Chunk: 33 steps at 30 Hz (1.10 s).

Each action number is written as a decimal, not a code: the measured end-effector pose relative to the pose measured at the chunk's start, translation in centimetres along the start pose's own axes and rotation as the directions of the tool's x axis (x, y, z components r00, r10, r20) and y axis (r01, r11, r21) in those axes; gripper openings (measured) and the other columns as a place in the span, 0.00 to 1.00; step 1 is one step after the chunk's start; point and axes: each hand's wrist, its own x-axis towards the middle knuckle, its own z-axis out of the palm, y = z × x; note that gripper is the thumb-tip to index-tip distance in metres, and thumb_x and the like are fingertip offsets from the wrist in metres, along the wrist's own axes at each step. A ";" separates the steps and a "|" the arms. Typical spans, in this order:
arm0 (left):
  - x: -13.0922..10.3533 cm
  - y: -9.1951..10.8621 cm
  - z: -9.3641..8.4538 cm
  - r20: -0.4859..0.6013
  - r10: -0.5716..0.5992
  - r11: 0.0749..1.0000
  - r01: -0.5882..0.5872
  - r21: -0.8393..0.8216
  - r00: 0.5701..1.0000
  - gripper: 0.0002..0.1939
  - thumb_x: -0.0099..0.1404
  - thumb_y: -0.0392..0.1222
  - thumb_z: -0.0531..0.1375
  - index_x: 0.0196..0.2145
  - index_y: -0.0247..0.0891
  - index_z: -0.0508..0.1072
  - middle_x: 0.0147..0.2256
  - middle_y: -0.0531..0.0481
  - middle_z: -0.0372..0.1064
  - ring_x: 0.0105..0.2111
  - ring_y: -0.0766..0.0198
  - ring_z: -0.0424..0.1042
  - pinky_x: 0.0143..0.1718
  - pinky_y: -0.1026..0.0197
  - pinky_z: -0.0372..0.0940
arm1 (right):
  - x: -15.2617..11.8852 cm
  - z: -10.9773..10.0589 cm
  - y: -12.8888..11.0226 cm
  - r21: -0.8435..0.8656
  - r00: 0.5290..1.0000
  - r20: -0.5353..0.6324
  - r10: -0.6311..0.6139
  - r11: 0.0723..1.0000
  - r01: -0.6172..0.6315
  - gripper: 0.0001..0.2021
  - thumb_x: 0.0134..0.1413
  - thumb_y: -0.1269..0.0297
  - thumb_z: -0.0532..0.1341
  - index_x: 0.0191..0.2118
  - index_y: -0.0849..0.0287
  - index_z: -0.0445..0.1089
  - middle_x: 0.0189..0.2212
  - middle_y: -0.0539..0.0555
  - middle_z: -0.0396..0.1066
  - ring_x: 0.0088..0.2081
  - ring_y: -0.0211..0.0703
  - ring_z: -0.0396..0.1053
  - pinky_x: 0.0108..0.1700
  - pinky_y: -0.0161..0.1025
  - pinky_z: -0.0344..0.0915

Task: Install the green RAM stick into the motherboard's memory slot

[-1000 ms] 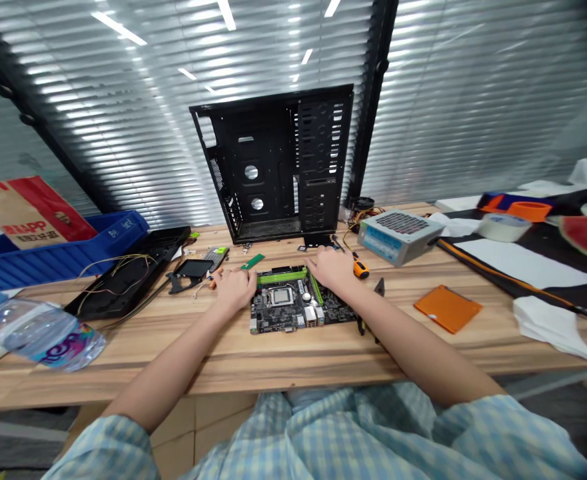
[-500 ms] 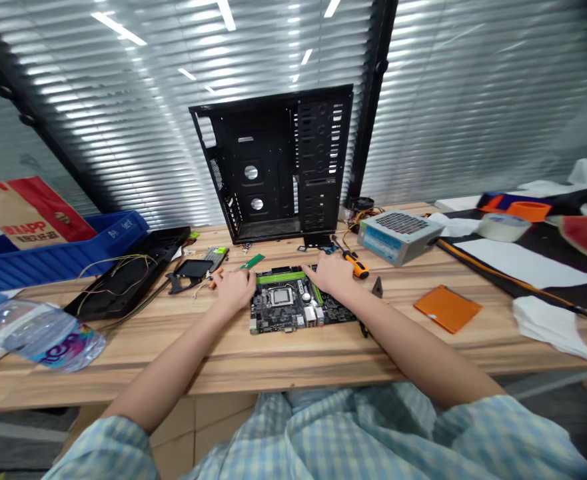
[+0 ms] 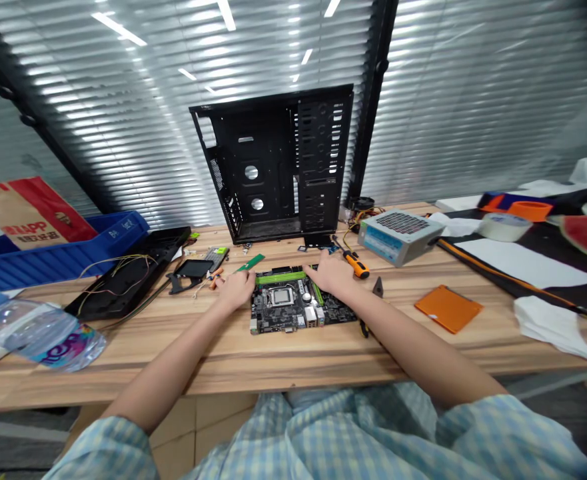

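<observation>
A black motherboard (image 3: 293, 313) with green memory slots lies flat on the wooden table, its bare processor socket (image 3: 280, 297) facing up. My left hand (image 3: 236, 291) rests at the board's left edge, fingers apart. Just beyond those fingers is a green memory stick (image 3: 252, 262). Over the board's upper right part lies my right hand (image 3: 334, 273), thumb stretched toward the memory slots and other fingers partly hidden. An orange-and-black screwdriver (image 3: 358, 265) is close behind my right hand.
An open black computer case (image 3: 268, 153) stands at the back. To its right sits a power supply (image 3: 400, 233). An orange square case (image 3: 448, 308) lies farther right. A plastic bottle (image 3: 48, 337), blue bin (image 3: 118, 233) and black panel with wires (image 3: 128, 280) occupy the left.
Both hands stay at the motherboard almost unmoved, with only slight shifts of the fingers. The board and the memory stick look the same.
</observation>
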 end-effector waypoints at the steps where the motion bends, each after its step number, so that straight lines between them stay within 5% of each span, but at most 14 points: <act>1: 0.1 -0.1 0.0 0.009 -0.002 1.000 0.002 -0.007 1.000 0.27 0.71 0.51 0.39 0.37 0.37 0.74 0.43 0.38 0.74 0.47 0.43 0.70 0.52 0.38 0.54 | 0.0 0.1 0.1 0.006 1.000 0.001 0.002 1.000 -0.002 0.35 0.57 0.40 0.49 0.57 0.69 0.57 0.45 0.73 0.69 0.49 0.62 0.69 0.45 0.51 0.66; 33: 0.7 -0.1 1.1 -0.002 -0.031 0.998 0.031 -0.054 1.000 0.25 0.72 0.46 0.39 0.37 0.34 0.73 0.45 0.36 0.73 0.49 0.45 0.69 0.49 0.45 0.60 | -0.7 -0.4 -0.5 0.008 0.995 0.095 -0.019 1.000 0.019 0.31 0.63 0.46 0.44 0.61 0.67 0.51 0.55 0.76 0.59 0.55 0.62 0.63 0.50 0.53 0.60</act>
